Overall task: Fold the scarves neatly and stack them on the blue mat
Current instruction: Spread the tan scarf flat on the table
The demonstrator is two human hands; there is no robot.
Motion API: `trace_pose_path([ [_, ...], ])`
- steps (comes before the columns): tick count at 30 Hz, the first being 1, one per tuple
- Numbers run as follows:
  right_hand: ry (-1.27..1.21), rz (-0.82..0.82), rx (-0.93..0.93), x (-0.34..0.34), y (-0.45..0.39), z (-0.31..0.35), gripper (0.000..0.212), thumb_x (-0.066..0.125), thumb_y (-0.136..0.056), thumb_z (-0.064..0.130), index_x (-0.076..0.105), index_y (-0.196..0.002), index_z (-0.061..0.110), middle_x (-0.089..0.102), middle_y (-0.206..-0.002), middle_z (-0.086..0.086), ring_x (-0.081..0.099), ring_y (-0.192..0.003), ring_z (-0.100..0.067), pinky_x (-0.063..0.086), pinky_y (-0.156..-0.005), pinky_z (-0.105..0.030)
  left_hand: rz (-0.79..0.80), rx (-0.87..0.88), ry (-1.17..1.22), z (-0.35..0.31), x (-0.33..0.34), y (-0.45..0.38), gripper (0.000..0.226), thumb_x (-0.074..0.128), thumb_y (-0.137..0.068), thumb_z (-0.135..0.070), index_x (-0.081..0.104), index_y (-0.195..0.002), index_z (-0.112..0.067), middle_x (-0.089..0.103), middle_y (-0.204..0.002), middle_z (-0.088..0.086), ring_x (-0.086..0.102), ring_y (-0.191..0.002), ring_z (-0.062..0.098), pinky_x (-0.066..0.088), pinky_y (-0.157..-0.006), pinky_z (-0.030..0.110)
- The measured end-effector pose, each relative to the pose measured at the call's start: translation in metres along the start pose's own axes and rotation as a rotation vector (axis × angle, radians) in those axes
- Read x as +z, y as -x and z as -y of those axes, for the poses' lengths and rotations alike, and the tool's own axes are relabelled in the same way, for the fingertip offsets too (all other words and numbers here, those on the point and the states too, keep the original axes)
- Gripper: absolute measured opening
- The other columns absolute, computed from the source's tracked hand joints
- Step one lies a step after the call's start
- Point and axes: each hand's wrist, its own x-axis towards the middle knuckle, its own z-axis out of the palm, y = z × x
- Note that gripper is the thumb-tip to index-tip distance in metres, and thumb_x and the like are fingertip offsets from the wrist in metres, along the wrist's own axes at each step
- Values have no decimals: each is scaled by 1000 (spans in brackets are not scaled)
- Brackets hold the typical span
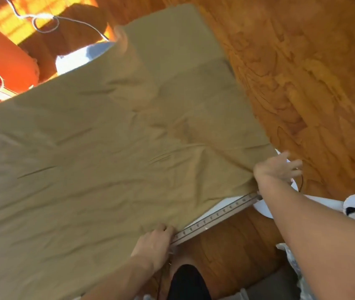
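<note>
A large tan scarf (pixel 111 148) lies spread and wrinkled over a white table (pixel 81 59), filling most of the frame from lower left to the top centre. At bottom centre, the left hand (pixel 153 245) curls its fingers on the scarf's near edge, pinching it beside the table's metal rail (pixel 213 217). At right of centre, the right hand (pixel 278 167) reaches past the scarf's corner, forearm extended, fingers spread and blurred, gripping nothing visible. Wooden floor (pixel 302 72) lies beyond.

Home rm: wood floor (pixel 302 72), table (pixel 219 215).
</note>
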Motion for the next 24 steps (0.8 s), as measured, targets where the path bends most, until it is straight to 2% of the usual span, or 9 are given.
trace_pose_path([
  [2,240,-62,-423,8,39,4,66,69,-82,11,40,-141,16,28,-150,-16,32,-127,-37,39,-103,-48,103,5,143,16,15,7,33,53,-88,-23,58,-119,-31,58,-122,-1,61,-116,27,48,-95,33],
  [4,335,-85,-888,30,83,9,43,63,-86,11,49,-127,15,42,-132,-14,43,-114,-33,42,-93,-43,83,-60,350,30,26,21,20,46,-86,-28,57,-102,-32,64,-114,0,62,-111,26,47,-92,28],
  [6,415,169,-1135,52,130,14,26,51,-93,11,49,-119,16,43,-117,-7,47,-106,-29,42,-85,-40,-58,-185,502,50,34,38,6,47,-94,-31,48,-88,-30,68,-104,3,64,-104,29,46,-86,32],
  [9,729,592,-1186,91,191,16,38,42,-98,14,45,-136,18,45,-132,-8,46,-123,-30,43,-98,-40,-199,-470,623,100,52,76,13,48,-102,-27,44,-89,-27,70,-101,9,64,-105,36,43,-81,37],
  [11,947,745,-1136,112,229,28,46,45,-96,13,46,-141,16,47,-142,-11,47,-129,-33,43,-105,-41,-229,-642,708,148,72,106,6,49,-101,-23,47,-96,-22,71,-102,13,65,-106,38,44,-78,37],
  [13,1097,835,-1106,128,270,50,42,52,-92,9,56,-134,9,56,-138,-14,59,-119,-31,48,-97,-35,-270,-787,818,202,89,141,2,50,-99,-16,51,-99,-17,69,-100,12,65,-108,38,44,-78,34],
  [16,1122,718,-1200,150,341,95,32,50,-92,10,66,-120,6,66,-127,-16,65,-108,-30,52,-86,-31,-362,-995,960,287,112,198,11,50,-99,-12,56,-107,-7,59,-101,10,61,-114,38,42,-81,34],
  [19,977,576,-1303,190,417,128,36,44,-95,16,62,-125,11,62,-134,-14,60,-121,-32,51,-95,-33,-534,-1242,1195,379,149,254,28,53,-98,-19,56,-119,0,62,-123,24,57,-117,43,43,-89,39],
  [24,971,565,-1378,270,570,145,55,42,-94,17,40,-149,21,37,-155,-13,42,-138,-35,38,-113,-41,-730,-1534,1505,508,204,334,63,53,-98,-35,35,-147,1,43,-146,27,47,-129,45,42,-103,44],
])
